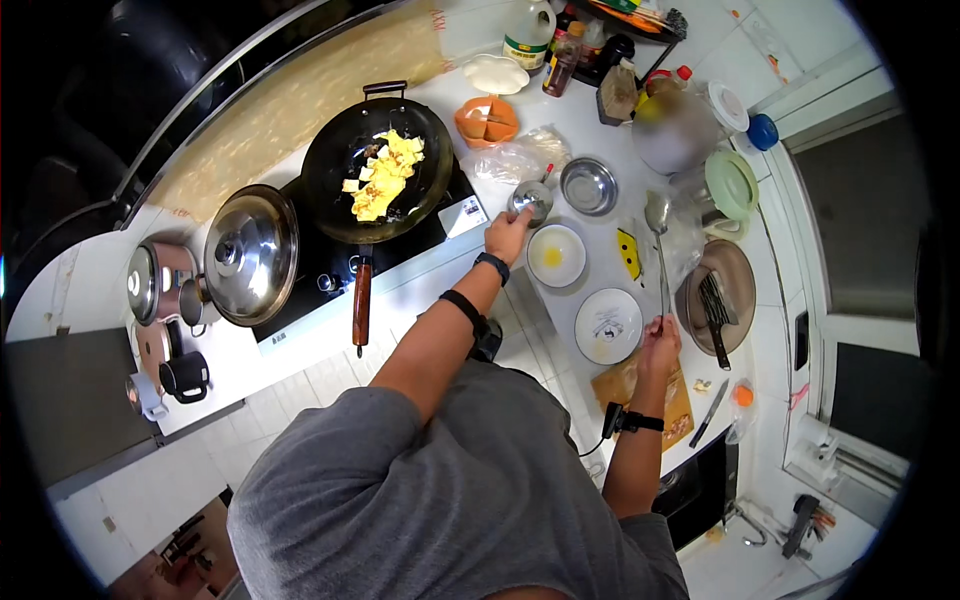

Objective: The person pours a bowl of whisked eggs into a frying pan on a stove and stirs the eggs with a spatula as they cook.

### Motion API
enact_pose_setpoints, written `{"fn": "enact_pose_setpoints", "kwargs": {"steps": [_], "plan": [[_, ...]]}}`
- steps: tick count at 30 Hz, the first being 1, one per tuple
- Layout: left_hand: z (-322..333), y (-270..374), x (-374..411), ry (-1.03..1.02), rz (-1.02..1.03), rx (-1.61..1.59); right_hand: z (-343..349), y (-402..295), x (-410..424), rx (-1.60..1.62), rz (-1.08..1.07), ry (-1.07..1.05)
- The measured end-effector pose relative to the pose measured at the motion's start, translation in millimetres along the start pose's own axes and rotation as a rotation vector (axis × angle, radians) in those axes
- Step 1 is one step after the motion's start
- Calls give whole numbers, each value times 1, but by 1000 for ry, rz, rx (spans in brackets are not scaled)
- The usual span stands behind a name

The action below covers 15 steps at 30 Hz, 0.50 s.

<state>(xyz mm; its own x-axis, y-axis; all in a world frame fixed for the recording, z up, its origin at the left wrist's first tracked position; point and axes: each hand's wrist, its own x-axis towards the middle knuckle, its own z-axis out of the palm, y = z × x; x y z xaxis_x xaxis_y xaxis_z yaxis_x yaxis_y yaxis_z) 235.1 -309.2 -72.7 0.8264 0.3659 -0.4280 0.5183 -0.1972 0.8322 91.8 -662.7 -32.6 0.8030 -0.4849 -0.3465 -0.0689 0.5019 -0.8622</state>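
Note:
My left hand [508,235] reaches over the counter with its fingers closed at the near side of a small round pot [531,196] that has a red-tipped part on its far side. In my right hand [660,343] is the handle end of a long metal cooking ladle [657,213], its head pointing away from me. Between the hands stand a white bowl [574,270] with some yellow liquid and a white plate [609,315] with a printed picture. Cooked egg pieces [384,176] lie in a black wok [322,157] to the left.
A metal lid [259,262] leans left of the wok, whose wooden handle [361,307] juts over the counter edge. A steel bowl [589,186] stands behind. At right are a cutting board [679,397], a knife [709,414] and a brown basin [739,281] holding a cleaver [712,304].

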Motion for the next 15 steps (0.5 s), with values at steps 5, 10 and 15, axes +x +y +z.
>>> {"fn": "enact_pose_setpoints", "kwargs": {"steps": [5,10,15], "plan": [[6,-10,14,-129,-140,-103,-14,18,24,-36,37,93],[3,-10,19,40,-38,55,-24,18,39,-417,38,234],[4,3,12,91,85,-13,-80,30,72,-1204,-174,257]]}}
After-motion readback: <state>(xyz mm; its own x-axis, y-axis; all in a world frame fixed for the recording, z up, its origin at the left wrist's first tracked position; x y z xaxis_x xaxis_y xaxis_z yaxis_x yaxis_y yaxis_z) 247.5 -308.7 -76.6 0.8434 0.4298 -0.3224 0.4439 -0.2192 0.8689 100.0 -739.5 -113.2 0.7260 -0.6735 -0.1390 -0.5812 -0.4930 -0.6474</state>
